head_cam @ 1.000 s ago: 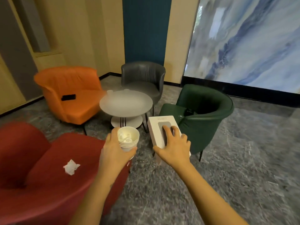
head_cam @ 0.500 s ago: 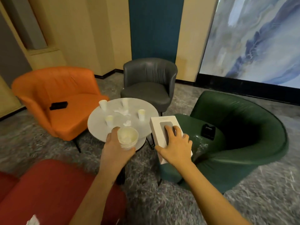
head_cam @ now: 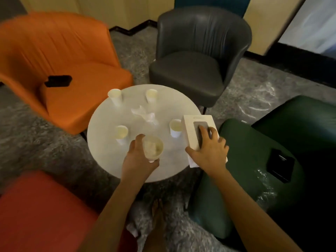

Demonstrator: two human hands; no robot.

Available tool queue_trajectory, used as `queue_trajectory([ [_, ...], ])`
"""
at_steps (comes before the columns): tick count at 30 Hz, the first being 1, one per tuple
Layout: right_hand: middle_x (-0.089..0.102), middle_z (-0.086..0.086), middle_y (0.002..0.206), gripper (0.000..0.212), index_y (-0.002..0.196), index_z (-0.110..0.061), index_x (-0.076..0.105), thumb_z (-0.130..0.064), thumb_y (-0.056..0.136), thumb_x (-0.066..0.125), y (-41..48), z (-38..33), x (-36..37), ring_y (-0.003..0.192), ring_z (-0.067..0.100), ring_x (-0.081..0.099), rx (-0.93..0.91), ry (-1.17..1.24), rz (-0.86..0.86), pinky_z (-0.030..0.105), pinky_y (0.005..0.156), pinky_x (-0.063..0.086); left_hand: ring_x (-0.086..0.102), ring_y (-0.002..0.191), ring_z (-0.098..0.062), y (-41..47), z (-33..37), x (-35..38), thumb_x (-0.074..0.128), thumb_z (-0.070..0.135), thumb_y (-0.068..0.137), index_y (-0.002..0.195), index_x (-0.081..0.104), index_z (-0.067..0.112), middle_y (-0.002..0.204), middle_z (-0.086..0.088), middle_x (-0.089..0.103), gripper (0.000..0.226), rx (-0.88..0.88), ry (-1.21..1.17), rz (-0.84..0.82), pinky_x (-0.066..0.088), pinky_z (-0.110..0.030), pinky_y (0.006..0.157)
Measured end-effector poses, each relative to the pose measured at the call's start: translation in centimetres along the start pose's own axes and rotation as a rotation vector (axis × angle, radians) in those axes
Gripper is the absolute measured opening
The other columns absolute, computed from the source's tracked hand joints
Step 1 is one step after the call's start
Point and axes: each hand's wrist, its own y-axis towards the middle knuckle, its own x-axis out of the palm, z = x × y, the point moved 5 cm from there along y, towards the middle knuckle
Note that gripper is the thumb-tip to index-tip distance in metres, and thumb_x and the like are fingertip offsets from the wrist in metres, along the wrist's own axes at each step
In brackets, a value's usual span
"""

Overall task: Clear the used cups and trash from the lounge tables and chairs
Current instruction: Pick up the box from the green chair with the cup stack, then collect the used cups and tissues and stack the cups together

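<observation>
My left hand (head_cam: pixel 137 159) grips a stack of white paper cups (head_cam: pixel 153 148) with crumpled tissue inside, held over the near edge of the round white table (head_cam: pixel 109 151). My right hand (head_cam: pixel 209 151) holds a white tissue box (head_cam: pixel 197 122) from above at the table's right edge. Several white paper cups stand on the table: one far left (head_cam: pixel 115 96), one far middle (head_cam: pixel 151 95), one near left (head_cam: pixel 121 134), one beside the box (head_cam: pixel 175 127). Crumpled tissue (head_cam: pixel 144 113) lies in the table's middle.
Chairs ring the table: orange (head_cam: pixel 63 57) at left with a black object (head_cam: pixel 58 81) on its seat, grey (head_cam: pixel 198 51) behind, green (head_cam: pixel 254 170) at right holding a black object (head_cam: pixel 281 165) and clear plastic (head_cam: pixel 263 188), red (head_cam: pixel 41 215) near left.
The view has come closer and tilted down over the table. Both hands, still holding the cup stack and the box, are now above the tabletop's near side.
</observation>
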Motion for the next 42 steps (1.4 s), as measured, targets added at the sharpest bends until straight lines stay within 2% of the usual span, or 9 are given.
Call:
queue_trajectory([
  [8, 0.027, 0.006, 0.145, 0.081, 0.139, -0.026, 0.025, -0.054, 0.072, 0.062, 16.0, 0.2, 7.2, 0.12, 0.042, 0.033, 0.051, -0.027, -0.049, 0.052, 0.098, 0.028, 0.055, 0.091, -0.032, 13.6, -4.1, 7.6, 0.081, 0.017, 0.058, 0.124, 0.038, 0.017, 0.112, -0.009, 0.049, 0.079, -0.077, 0.002, -0.083, 0.048, -0.035, 0.067],
  [14, 0.024, 0.009, 0.148, 0.081, 0.139, -0.028, 0.023, -0.057, 0.074, 0.06, 26.2, 0.4, 13.5, 0.127, 0.043, 0.029, 0.016, -0.037, -0.081, 0.057, 0.103, 0.024, 0.057, 0.09, -0.034, 20.4, -8.1, 10.7, 0.083, 0.011, 0.057, 0.125, 0.04, 0.009, 0.113, -0.015, 0.052, 0.08, -0.149, 0.039, 0.01, 0.041, -0.028, 0.066],
  [18, 0.024, 0.01, 0.147, 0.082, 0.139, -0.026, 0.023, -0.056, 0.073, 0.061, 30.0, -0.2, 18.8, 0.127, 0.042, 0.029, -0.058, -0.037, -0.118, 0.058, 0.101, 0.026, 0.054, 0.094, -0.031, 21.8, -11.2, 12.2, 0.084, 0.012, 0.057, 0.123, 0.039, 0.007, 0.116, -0.016, 0.05, 0.081, -0.283, 0.003, 0.101, 0.039, -0.029, 0.069],
  [22, 0.025, 0.011, 0.146, 0.087, 0.139, -0.025, 0.024, -0.054, 0.069, 0.066, 30.7, -0.5, 22.6, 0.123, 0.039, 0.031, -0.135, -0.07, -0.124, 0.054, 0.098, 0.031, 0.044, 0.086, -0.015, 21.8, -12.3, 12.9, 0.086, 0.015, 0.054, 0.12, 0.039, 0.007, 0.112, -0.015, 0.052, 0.081, -0.316, 0.026, 0.169, 0.037, -0.026, 0.068],
  [24, 0.025, 0.012, 0.146, 0.09, 0.14, -0.025, 0.024, -0.054, 0.067, 0.067, 30.5, -0.3, 23.4, 0.123, 0.039, 0.032, -0.165, -0.086, -0.11, 0.053, 0.097, 0.032, 0.045, 0.087, -0.015, 21.7, -12.4, 13.0, 0.086, 0.016, 0.054, 0.12, 0.039, 0.007, 0.112, -0.014, 0.052, 0.081, -0.316, 0.043, 0.178, 0.038, -0.025, 0.069],
  [32, 0.023, 0.013, 0.15, 0.09, 0.143, -0.022, 0.024, -0.06, 0.071, 0.062, 30.4, -1.0, 22.5, 0.136, 0.041, 0.017, -0.192, -0.069, -0.097, 0.058, 0.106, 0.017, 0.051, 0.107, -0.032, 21.7, -11.9, 12.3, 0.088, 0.024, 0.051, 0.135, 0.032, 0.011, 0.125, -0.016, 0.045, 0.102, -0.309, 0.116, 0.12, 0.039, -0.03, 0.079],
  [37, 0.054, 0.013, 0.128, 0.063, 0.125, -0.014, 0.051, -0.052, 0.075, 0.056, 28.9, -6.3, 17.4, 0.116, 0.031, 0.048, -0.29, 0.193, 0.038, 0.046, 0.1, 0.032, 0.048, 0.113, -0.034, 21.8, -9.4, 8.6, 0.077, 0.047, 0.054, 0.13, 0.04, 0.003, 0.123, -0.019, 0.051, 0.095, -0.225, 0.168, 0.159, 0.038, -0.039, 0.092],
  [40, 0.062, 0.013, 0.113, 0.051, 0.114, -0.008, 0.059, -0.042, 0.077, 0.061, 27.1, -11.0, 14.4, 0.102, 0.028, 0.056, -0.4, 0.343, 0.057, 0.034, 0.093, 0.036, 0.049, 0.113, -0.031, 21.9, -8.2, 5.2, 0.072, 0.048, 0.065, 0.128, 0.044, 0.007, 0.124, -0.015, 0.053, 0.081, -0.247, 0.152, 0.21, 0.041, -0.042, 0.093],
  [42, 0.065, 0.015, 0.107, 0.046, 0.109, -0.005, 0.062, -0.038, 0.077, 0.064, 25.5, -14.4, 12.3, 0.095, 0.029, 0.06, -0.48, 0.388, 0.092, 0.035, 0.088, 0.043, 0.049, 0.115, -0.028, 21.7, -7.7, 2.4, 0.066, 0.048, 0.073, 0.127, 0.046, 0.011, 0.125, -0.011, 0.054, 0.069, -0.283, 0.135, 0.269, 0.04, -0.041, 0.094],
])
